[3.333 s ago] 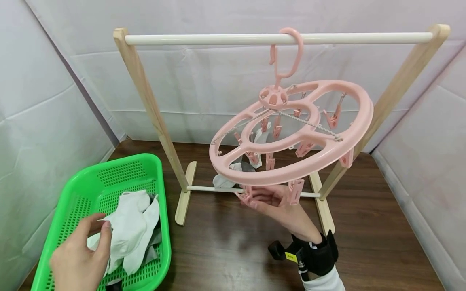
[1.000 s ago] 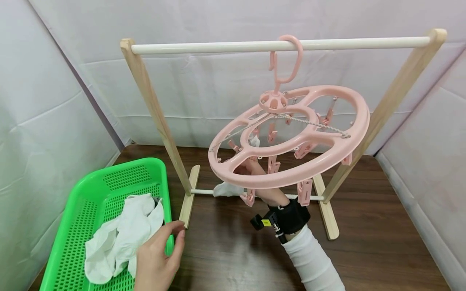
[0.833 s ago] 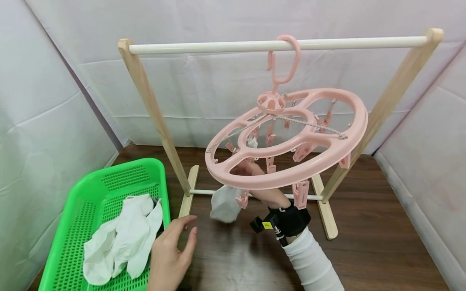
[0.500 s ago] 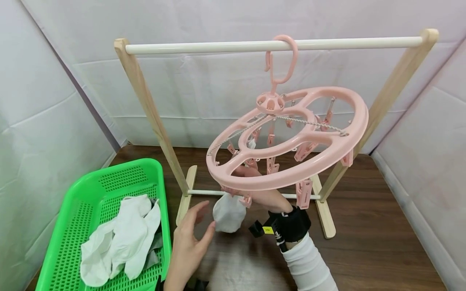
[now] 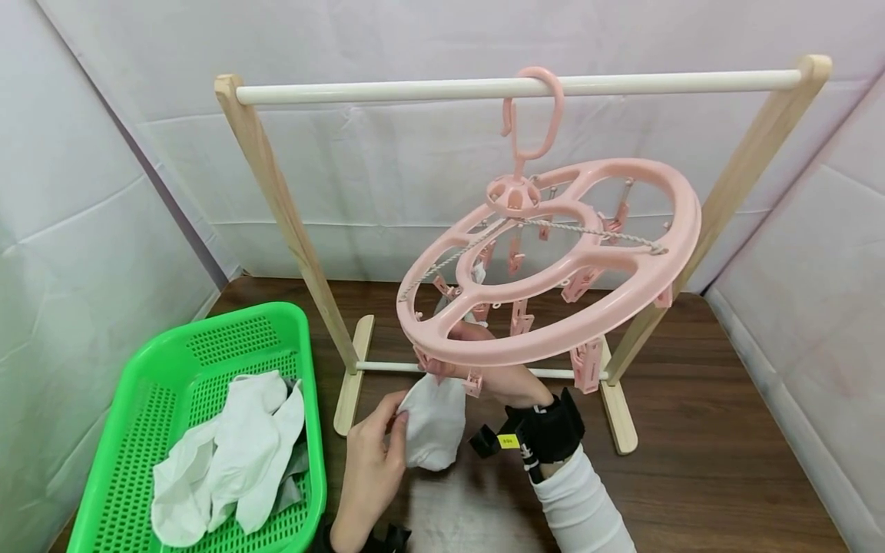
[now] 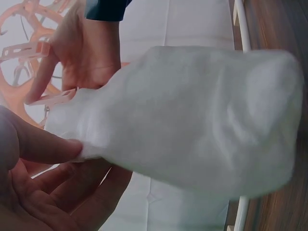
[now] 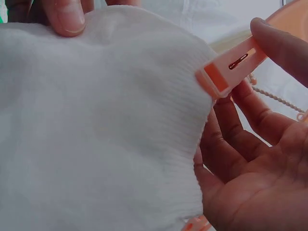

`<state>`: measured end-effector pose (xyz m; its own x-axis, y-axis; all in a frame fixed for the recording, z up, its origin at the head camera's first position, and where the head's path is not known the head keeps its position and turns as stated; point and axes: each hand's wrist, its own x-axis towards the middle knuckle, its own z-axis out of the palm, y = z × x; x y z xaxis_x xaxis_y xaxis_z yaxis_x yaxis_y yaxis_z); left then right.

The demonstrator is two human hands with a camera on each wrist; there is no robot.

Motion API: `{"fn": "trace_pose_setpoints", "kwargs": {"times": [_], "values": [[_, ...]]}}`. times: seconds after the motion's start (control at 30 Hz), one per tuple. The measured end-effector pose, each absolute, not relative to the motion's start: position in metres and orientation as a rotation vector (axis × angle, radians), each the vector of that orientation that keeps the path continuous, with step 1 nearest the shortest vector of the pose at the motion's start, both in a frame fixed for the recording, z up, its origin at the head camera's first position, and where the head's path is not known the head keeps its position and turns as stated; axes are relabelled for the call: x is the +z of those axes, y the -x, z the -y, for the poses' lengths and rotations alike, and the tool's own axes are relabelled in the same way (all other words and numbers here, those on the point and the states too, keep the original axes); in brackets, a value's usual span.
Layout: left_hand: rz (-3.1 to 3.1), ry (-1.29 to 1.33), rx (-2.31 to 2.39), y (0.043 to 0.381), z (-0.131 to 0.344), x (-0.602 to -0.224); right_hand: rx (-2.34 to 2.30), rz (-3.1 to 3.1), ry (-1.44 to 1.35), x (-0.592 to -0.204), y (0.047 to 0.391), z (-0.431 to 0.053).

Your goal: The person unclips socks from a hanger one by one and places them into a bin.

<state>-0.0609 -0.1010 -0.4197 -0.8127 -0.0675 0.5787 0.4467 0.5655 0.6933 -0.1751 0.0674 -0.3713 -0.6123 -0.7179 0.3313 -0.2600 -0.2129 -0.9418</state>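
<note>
A white sock point(image 5: 437, 426) hangs below the near left rim of the round pink clip hanger point(image 5: 525, 352). My left hand point(image 5: 373, 453) pinches its edge between thumb and fingers close to the cuff. Under the rim, my right hand point(image 5: 508, 384) squeezes a pink clothespin point(image 7: 236, 67), thumb on one handle and fingers behind. In the right wrist view the clothespin's tip is at the ribbed cuff of the sock. Part of the right hand is hidden by the hanger in the head view.
The hanger's hook point(image 5: 546, 115) is over the white rod point(image 5: 387, 90) of a wooden stand. A green basket point(image 5: 314, 476) on the left holds white socks point(image 5: 242, 445) and something grey. Other clothespins point(image 5: 588, 365) dangle around the hanger, with pale cloth behind it.
My left hand has gone from the basket to the sock and now pinches it. My right hand has shifted left under the hanger, and the sock has come off the lower bar to hang down.
</note>
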Motion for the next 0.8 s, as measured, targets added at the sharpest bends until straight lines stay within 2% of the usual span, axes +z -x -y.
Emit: {"fn": "trace_pose_setpoints", "kwargs": {"times": [0.8], "values": [[2.229,0.164,-1.077,0.044,0.121,-0.409,-2.146,-1.367,1.322,-0.388,0.176,-0.062]]}}
